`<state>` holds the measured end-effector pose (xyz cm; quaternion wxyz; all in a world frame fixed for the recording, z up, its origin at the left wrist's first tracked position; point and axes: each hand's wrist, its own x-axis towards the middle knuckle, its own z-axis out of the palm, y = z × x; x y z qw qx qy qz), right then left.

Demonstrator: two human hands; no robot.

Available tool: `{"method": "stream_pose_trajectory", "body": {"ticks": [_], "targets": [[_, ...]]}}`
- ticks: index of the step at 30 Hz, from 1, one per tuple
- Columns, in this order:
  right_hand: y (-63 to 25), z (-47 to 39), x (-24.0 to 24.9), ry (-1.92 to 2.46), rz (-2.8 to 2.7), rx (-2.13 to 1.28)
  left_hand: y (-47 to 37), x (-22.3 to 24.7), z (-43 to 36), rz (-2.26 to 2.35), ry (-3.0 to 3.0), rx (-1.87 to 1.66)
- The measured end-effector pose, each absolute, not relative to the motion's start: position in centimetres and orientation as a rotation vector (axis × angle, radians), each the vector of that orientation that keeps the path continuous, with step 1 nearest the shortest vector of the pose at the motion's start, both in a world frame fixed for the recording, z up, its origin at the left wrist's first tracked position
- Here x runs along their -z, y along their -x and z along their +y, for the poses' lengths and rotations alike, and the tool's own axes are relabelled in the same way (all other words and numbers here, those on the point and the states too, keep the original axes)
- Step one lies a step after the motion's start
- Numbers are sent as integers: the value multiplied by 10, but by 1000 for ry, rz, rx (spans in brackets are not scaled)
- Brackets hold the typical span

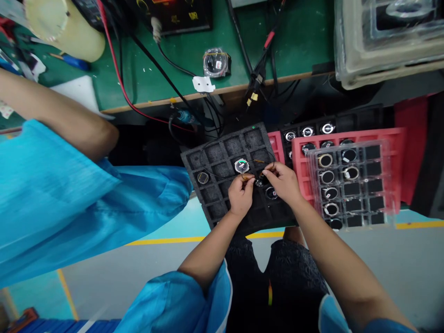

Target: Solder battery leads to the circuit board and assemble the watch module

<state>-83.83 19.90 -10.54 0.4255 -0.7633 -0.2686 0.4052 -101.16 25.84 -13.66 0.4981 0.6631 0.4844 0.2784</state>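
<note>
Over a black foam tray [222,194] my left hand [241,196] and my right hand [282,182] are close together, fingertips pinched. Between them is a small dark electronic part [259,181] with orange-brown flex strips, held from both sides. Fine detail of it is too small to make out. Just above my left hand lies a round watch module [242,165] with a lit display, in a tray pocket. Another round watch module [271,193] sits below my right fingers. A small round part [203,177] rests in a left pocket. Thin dark wires cross the tray.
At right, a clear plastic tray [366,180] of watch modules overlaps a red foam tray [393,138]. A green workbench [135,78] carries cables, a black instrument [173,16] and a clear round case [217,63]. A co-worker's arm [65,115] is at left.
</note>
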Motion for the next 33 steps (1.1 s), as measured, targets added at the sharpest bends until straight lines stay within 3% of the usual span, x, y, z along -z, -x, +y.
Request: {"method": "stream_pose_trajectory", "body": {"ticks": [33], "targets": [[839, 199, 106, 1896, -671, -1012, 1012, 139, 258, 1150, -1648, -695]]}}
